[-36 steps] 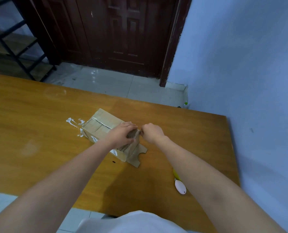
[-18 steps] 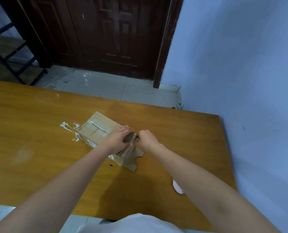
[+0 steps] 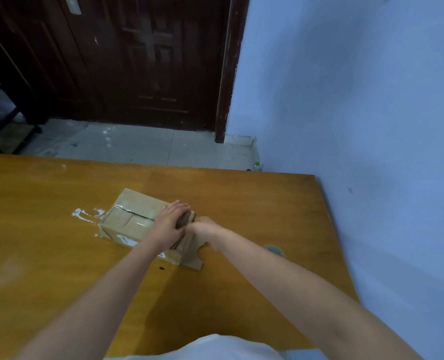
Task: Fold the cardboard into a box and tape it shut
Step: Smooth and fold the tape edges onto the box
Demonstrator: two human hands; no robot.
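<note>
The cardboard box (image 3: 135,219) lies on its side on the wooden counter (image 3: 241,198), a little left of the middle, with a dark seam across its upper face and a white label on its near side. My left hand (image 3: 169,224) lies flat on the box's right end, fingers (image 3: 178,206) straight and close together, pressing down on the folded flaps. My right hand (image 3: 202,228) sits just beside it at the same end; its fingers are tucked behind the left hand, so I cannot tell whether they pinch anything. A notched cardboard flap (image 3: 193,258) sticks out onto the counter below my wrists. White smears (image 3: 82,214) mark the counter left of the box.
</note>
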